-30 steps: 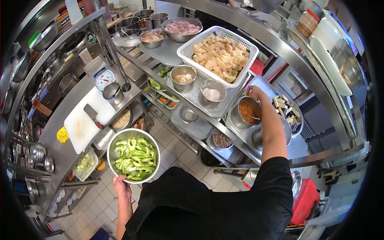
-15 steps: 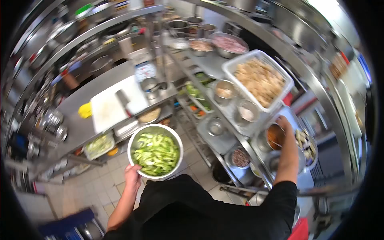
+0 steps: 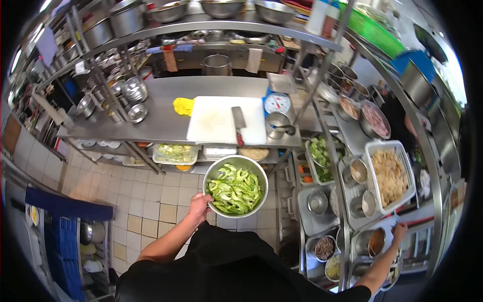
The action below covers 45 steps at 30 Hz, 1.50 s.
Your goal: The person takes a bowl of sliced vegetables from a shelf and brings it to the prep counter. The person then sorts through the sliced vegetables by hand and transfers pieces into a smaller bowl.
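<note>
My left hand (image 3: pixel 200 205) grips the rim of a round metal bowl (image 3: pixel 207 171), thumb over the edge. Sliced green vegetable pieces (image 3: pixel 235 190) fill much of the bowl, held in front of my body. Out to the far right, my right hand (image 3: pixel 400 231) is closed beside a metal pot (image 3: pixel 363 242) with orange-brown contents (image 3: pixel 376 241). Something thin shows by its fingers, but I cannot make out what it is. A white plastic basket (image 3: pixel 411 183) of pale chunks (image 3: pixel 390 176) stands just beyond that hand.
Ahead, a steel counter (image 3: pixel 163 103) bears a white cutting board (image 3: pixel 214 118), a cleaver (image 3: pixel 238 118), a yellow cloth (image 3: pixel 183 106) and a dial scale (image 3: pixel 277 103). Metal shelf rails (image 3: pixel 338 201) run along my right. Blue crates (image 3: pixel 60 251) stand at lower left.
The view has swung, bringing the counter square in front. My left hand still holds the bowl. My right hand has shifted from the orange-brown pot's rim to a little beyond it.
</note>
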Each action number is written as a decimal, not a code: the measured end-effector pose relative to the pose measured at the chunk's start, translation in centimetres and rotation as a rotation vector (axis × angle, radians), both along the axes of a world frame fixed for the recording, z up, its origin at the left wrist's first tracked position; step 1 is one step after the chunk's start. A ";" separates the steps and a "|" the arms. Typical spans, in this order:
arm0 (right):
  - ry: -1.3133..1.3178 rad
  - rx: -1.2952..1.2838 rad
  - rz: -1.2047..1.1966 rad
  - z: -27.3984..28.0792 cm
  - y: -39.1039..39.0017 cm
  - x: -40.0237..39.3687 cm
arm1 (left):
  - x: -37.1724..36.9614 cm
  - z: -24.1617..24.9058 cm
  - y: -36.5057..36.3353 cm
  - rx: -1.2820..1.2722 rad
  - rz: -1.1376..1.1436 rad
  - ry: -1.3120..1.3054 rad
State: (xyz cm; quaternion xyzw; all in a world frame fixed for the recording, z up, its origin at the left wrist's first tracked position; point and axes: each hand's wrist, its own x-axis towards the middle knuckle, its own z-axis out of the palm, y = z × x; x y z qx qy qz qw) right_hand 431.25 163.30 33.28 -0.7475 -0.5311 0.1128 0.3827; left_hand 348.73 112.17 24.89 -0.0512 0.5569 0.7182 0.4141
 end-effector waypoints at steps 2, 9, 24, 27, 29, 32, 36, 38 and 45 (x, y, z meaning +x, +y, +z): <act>0.080 0.094 0.066 3.5 -1.4 -1.4 | -2.5 -0.6 -0.7 -0.001 0.024 0.001; 0.396 0.137 0.312 6.5 -5.9 -14.8 | -12.6 -3.5 -1.2 -0.022 0.105 0.004; 0.673 -0.270 0.967 0.0 -15.6 -72.2 | -33.7 -10.9 14.5 0.029 0.129 -0.056; 0.751 -0.306 1.109 -3.7 -12.8 -81.3 | -34.5 -11.3 16.3 0.040 0.074 -0.079; 0.759 -0.326 1.183 -4.8 -12.1 -87.4 | -34.9 -9.6 16.2 0.013 -0.029 -0.081; 0.840 -0.371 1.238 -4.9 -12.7 -96.0 | -38.1 -7.0 13.5 -0.162 -0.223 -0.052; 0.647 -0.453 1.379 -9.0 -14.1 -103.1 | -45.3 -6.8 8.3 -0.293 -0.104 0.203; 0.450 -0.382 1.428 -9.9 -14.8 -105.1 | -50.7 -8.3 6.1 -0.338 0.024 0.519; 0.166 -0.177 1.402 -8.3 -17.8 -107.9 | -66.9 1.4 2.7 -0.812 0.238 1.214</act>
